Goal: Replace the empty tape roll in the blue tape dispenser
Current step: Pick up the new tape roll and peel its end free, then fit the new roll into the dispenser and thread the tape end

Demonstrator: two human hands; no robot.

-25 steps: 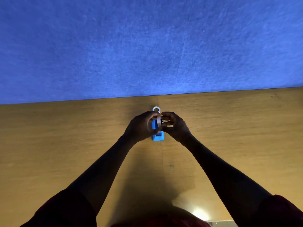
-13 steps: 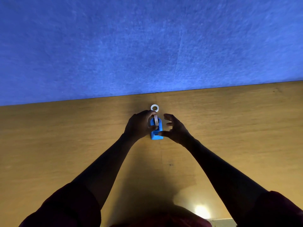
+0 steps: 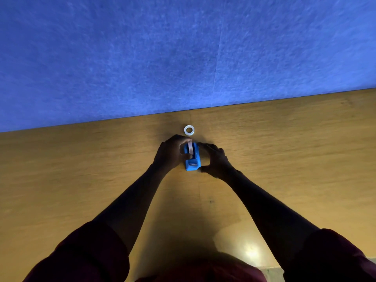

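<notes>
Blue plastic tape dispenser (image 3: 192,164) lies lengthwise toward the person; the left hand (image 3: 170,154) pinches the tape roll (image 3: 190,148) in it, the right hand (image 3: 214,159) clasps its two ends.

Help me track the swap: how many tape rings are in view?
2. One white ring lies flat on the table just beyond the blue dispenser; a second ring stands on edge inside it, under the left hand. The hands could hide more.

dispenser (image 3: 192,164): smooth blue plastic. worktop (image 3: 284,159): wood grain, semi-gloss, glare spot near edge. wall (image 3: 183,53): matt blue felt-like cloth. sleeves (image 3: 87,253): dark cloth.
</notes>
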